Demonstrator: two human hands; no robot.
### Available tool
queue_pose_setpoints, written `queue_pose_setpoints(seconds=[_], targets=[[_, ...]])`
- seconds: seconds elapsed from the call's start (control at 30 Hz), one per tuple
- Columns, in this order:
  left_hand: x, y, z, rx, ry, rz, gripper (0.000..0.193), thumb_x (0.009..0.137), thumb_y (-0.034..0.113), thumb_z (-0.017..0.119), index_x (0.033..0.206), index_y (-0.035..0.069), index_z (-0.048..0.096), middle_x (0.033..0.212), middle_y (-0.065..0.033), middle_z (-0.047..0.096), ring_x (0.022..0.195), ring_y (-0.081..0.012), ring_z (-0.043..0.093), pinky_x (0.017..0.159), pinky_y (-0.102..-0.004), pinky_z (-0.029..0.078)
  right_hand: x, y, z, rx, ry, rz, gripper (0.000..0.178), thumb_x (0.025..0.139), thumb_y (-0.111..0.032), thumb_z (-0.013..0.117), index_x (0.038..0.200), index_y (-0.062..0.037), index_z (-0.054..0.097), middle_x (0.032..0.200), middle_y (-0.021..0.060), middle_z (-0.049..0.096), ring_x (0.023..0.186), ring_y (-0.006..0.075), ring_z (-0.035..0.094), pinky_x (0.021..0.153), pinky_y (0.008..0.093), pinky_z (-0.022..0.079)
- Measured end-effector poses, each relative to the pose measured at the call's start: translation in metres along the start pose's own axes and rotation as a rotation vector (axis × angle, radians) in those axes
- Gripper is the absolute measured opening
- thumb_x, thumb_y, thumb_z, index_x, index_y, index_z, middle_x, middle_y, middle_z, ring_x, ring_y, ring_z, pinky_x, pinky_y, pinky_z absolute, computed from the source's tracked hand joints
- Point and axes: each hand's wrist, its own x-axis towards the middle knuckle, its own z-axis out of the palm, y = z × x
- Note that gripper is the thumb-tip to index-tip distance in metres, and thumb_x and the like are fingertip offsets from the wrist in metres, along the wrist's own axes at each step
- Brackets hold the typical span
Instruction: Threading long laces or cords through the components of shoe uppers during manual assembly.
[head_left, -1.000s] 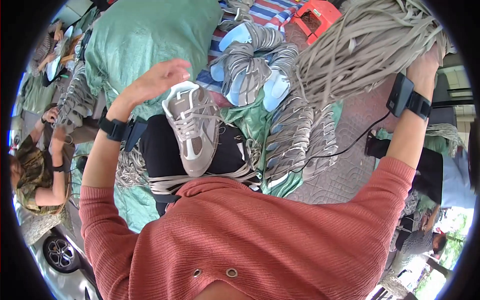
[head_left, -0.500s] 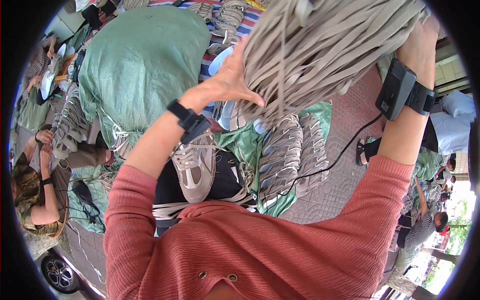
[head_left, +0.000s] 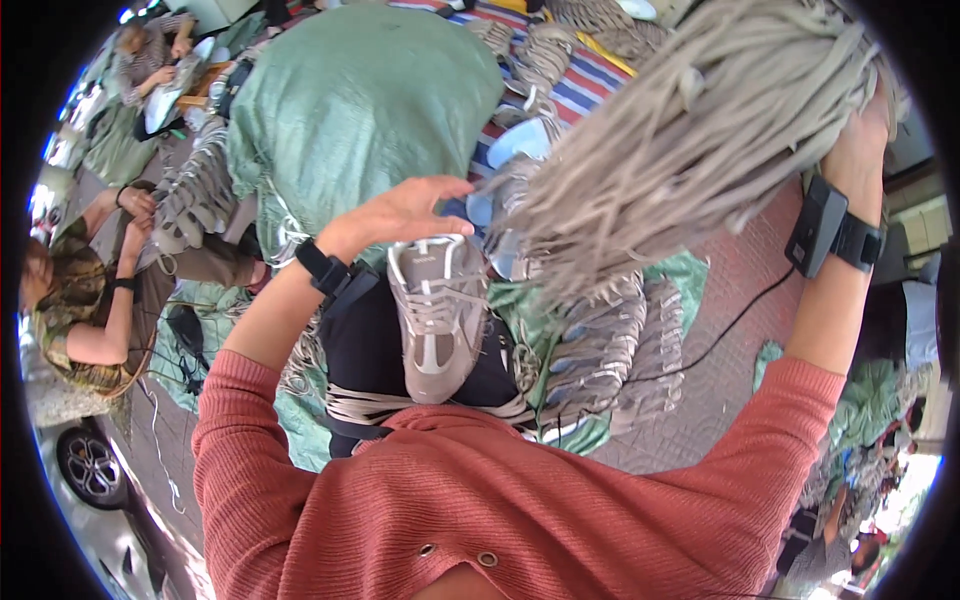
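Note:
Raised at the upper right, my right hand (head_left: 866,128) grips one end of a thick bundle of beige shoelaces (head_left: 700,130). The laces fan out toward the left, and their loose ends are blurred. My left hand (head_left: 405,212) is empty, thumb and fingers apart, just left of those ends. Below it, a beige and white sneaker (head_left: 440,325) rests on my lap, toe toward me, with a lace threaded across its front. More laces (head_left: 360,405) lie across my lap under the shoe. The fingertips of my right hand are partly hidden by the bundle.
A big green sack (head_left: 365,120) stands ahead. Rows of sneakers (head_left: 600,335) lie on green sheeting to the right, with a black cable (head_left: 735,330) running over them. A striped mat (head_left: 580,85) is beyond. A person (head_left: 90,300) handles shoes at the left, near a car (head_left: 95,480).
My left hand has come away from the laces and moved left and down. My right hand still holds the bundle, whose loose ends swing. The view has shifted, showing more of the sneaker.

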Motion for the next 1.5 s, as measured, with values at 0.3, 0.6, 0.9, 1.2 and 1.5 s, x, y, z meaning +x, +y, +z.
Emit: queue_pose_setpoints(seconds=[0.3,0.6,0.9,1.2,1.5], targets=[[-0.052,-0.014,0.009,0.174,-0.022,-0.046,0.053,0.082,0.036,0.064,0.118,-0.001,0.052,0.117,-0.0202,0.055,0.111,-0.0349,0.051,0.095,-0.0394,0.040,0.014,0.017,-0.003,0.752,0.429,0.594,0.042,0.093,-0.031,0.044,0.123,-0.0014,0.049,0.119,0.0141,0.056,0.110,0.0257,0.053,0.095,0.0380,0.044],[-0.090,-0.032,0.056,0.177,0.119,-0.091,0.081,0.082,0.042,0.063,0.139,0.000,0.024,0.137,-0.0286,0.030,0.126,-0.0406,0.036,0.103,-0.0425,0.032,-0.014,0.081,-0.074,0.770,0.336,0.727,0.042,0.095,-0.027,0.035,0.123,0.0009,0.050,0.128,0.0148,0.052,0.117,0.0310,0.047,0.103,0.0422,0.036],[-0.066,-0.010,0.070,0.224,0.440,-0.079,0.082,0.085,0.039,0.061,0.137,-0.008,0.019,0.134,-0.0302,0.033,0.126,-0.0415,0.034,0.104,-0.0423,0.030,-0.070,0.146,-0.139,0.822,0.544,1.045,0.049,0.094,-0.034,0.032,0.130,-0.0036,0.046,0.133,0.0129,0.048,0.124,0.0317,0.041,0.106,0.0458,0.030],[-0.058,-0.011,0.109,-0.347,0.232,-0.266,0.094,0.081,0.043,0.065,0.140,-0.008,0.012,0.137,-0.0252,0.030,0.128,-0.0303,0.033,0.106,-0.0369,0.027,-0.111,0.345,-0.321,0.765,0.562,1.174,0.048,0.093,-0.033,0.034,0.129,-0.0018,0.046,0.132,0.0144,0.048,0.123,0.0318,0.042,0.106,0.0463,0.031],[-0.056,0.001,0.104,-0.249,0.258,-0.247,0.101,0.074,0.050,0.069,0.136,-0.012,0.019,0.134,-0.0296,0.032,0.128,-0.0356,0.031,0.107,-0.0393,0.026,-0.105,0.140,-0.181,0.761,0.703,1.000,0.048,0.093,-0.031,0.037,0.128,-0.0001,0.046,0.131,0.0159,0.048,0.122,0.0318,0.043,0.106,0.0468,0.031]])
